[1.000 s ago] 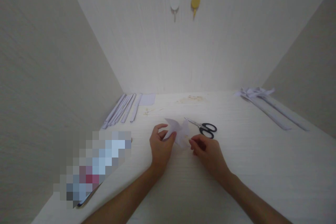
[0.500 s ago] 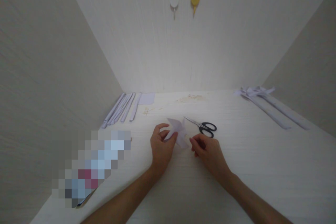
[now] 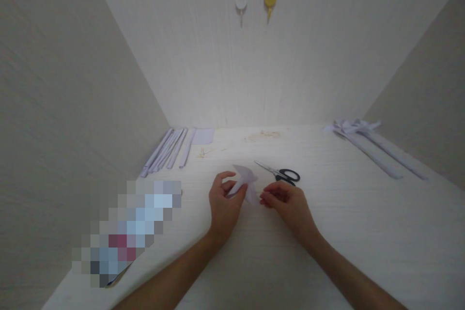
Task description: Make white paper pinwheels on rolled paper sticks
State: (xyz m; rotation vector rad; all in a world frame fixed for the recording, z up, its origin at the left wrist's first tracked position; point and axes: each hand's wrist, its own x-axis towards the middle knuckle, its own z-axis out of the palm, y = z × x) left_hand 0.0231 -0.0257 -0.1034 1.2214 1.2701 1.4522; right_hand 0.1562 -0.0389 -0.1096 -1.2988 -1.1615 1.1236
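My left hand (image 3: pixel 227 201) pinches a white paper pinwheel (image 3: pixel 247 177) between thumb and fingers, its folded blades pointing up and to the right. Close to the pinwheel's right side is my right hand (image 3: pixel 283 203), its thumb and fingertips pressed together. A thin pale bit shows at those fingertips, too small to name. Scissors (image 3: pixel 278 173) with black handles lie just beyond my right hand, which covers part of one handle loop.
Rolled paper sticks (image 3: pixel 163 152) and a paper square (image 3: pixel 203 136) lie at the back left. Two finished-looking paper pinwheels on sticks (image 3: pixel 378 152) rest at the back right. Small tan sticks (image 3: pixel 271 134) are scattered near the back wall. A blurred-out object (image 3: pixel 134 227) lies at left.
My right hand has shifted slightly left, nearer the pinwheel, and covers more of the scissors' handle. The pinwheel has turned a little in my left hand.
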